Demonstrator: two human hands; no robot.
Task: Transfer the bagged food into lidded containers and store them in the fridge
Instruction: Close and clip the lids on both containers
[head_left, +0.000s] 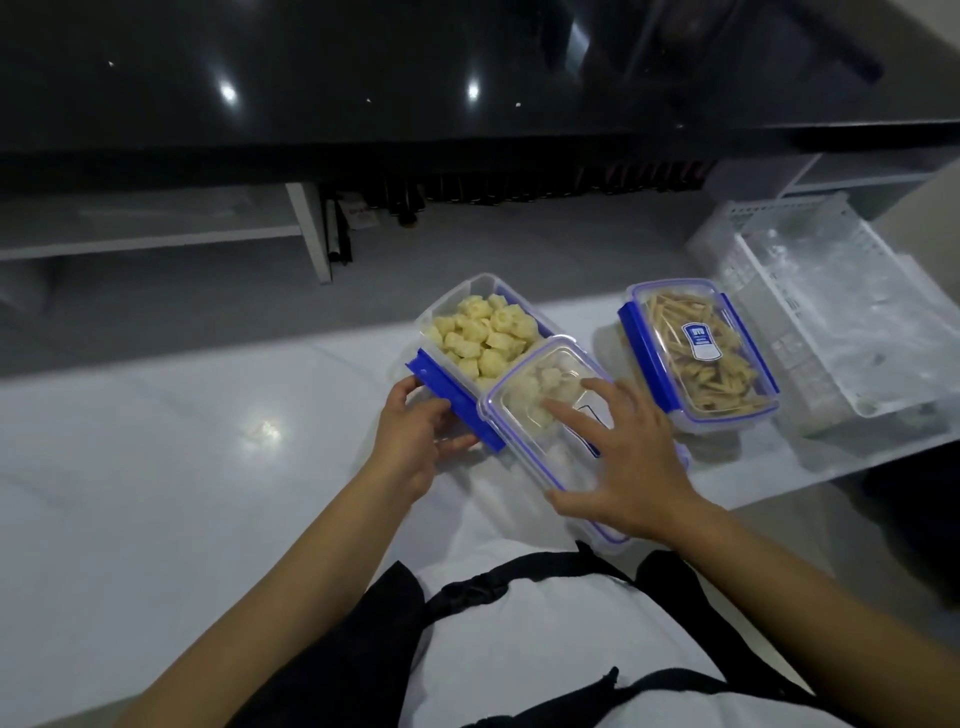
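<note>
The open container (480, 332) sat on the white floor (156, 467) just ahead of the person, filled nearly to its rim with pale yellow dumpling-like pieces (483, 332). It looked like thin, stiff clear plastic: light in itself, moderately weighted by the food, and probably smooth enough to slip, so the firm side walls or the blue latch flaps seemed the best places to take hold. Its clear lid (540, 415) lay skewed over the near right corner, not yet seated; it would likely need squaring to the rim before the latches were pressed down.

The left hand (415, 441) was at the container's near left side, fingers curled around the blue latch flap (452, 395) there. The right hand (623, 457) lay spread on the lid, fingers straight and apart, pressing rather than gripping.

To the right, near but apart, a second container (698, 348) of stick-shaped food stood with its lid on. Farther right lay a white basket (841, 312) holding crumpled clear plastic.
</note>
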